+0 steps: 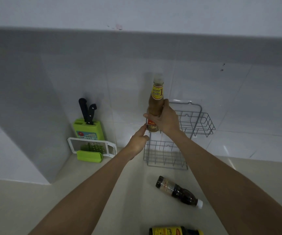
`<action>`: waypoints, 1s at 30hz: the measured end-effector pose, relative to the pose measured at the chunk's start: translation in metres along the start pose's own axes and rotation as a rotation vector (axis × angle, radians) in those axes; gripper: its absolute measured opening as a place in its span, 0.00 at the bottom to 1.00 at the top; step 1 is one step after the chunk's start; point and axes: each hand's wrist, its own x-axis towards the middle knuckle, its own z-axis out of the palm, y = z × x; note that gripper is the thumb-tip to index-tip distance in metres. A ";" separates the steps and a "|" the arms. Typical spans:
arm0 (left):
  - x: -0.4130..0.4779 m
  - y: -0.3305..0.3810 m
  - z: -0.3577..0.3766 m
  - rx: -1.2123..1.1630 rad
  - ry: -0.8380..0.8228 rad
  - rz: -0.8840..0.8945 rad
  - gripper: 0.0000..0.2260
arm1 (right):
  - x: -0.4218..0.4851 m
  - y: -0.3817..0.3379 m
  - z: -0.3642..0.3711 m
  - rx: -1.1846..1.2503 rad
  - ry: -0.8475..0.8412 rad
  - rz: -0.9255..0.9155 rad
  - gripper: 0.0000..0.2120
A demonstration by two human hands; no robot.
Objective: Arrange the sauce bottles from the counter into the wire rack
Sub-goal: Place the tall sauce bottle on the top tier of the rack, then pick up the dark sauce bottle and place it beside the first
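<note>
A pale counter (89, 200) runs to a tiled wall (119, 82) at its back edge. On that wall hangs a grey two-tier wire rack (201, 122), its lower tier reaching down to the counter's back edge. In the back left corner of the counter stands a green knife block (92, 131) with two black-handled knives, and a white-framed grater (92, 147) leans in front of it.

The right hand (167, 120) has its fingers clamped round the middle of a tan sauce bottle (155, 99), held upright with its base at the left end of the rack's upper tier. The left hand (137, 141) sits just below and left of it, fingertips pinched together on the upper tier's left front corner wire.

A dark sauce bottle (177, 191) with a white cap lies on its side on the counter, near the rack's lower tier. Another dark bottle with a yellow label (174, 231) lies at the counter's near edge, partly cut off.
</note>
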 end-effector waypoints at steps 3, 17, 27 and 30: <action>-0.003 -0.002 0.000 0.051 0.009 0.010 0.30 | -0.005 0.001 -0.004 0.033 -0.041 -0.007 0.34; -0.053 -0.071 0.039 0.211 0.103 0.023 0.24 | -0.141 0.117 -0.032 -0.026 -0.037 0.043 0.16; -0.058 -0.101 0.065 0.556 -0.184 -0.042 0.23 | -0.210 0.199 -0.005 -0.508 -0.710 0.346 0.33; -0.056 -0.102 0.070 0.574 -0.191 -0.053 0.23 | -0.209 0.205 -0.001 -0.593 -0.669 0.303 0.31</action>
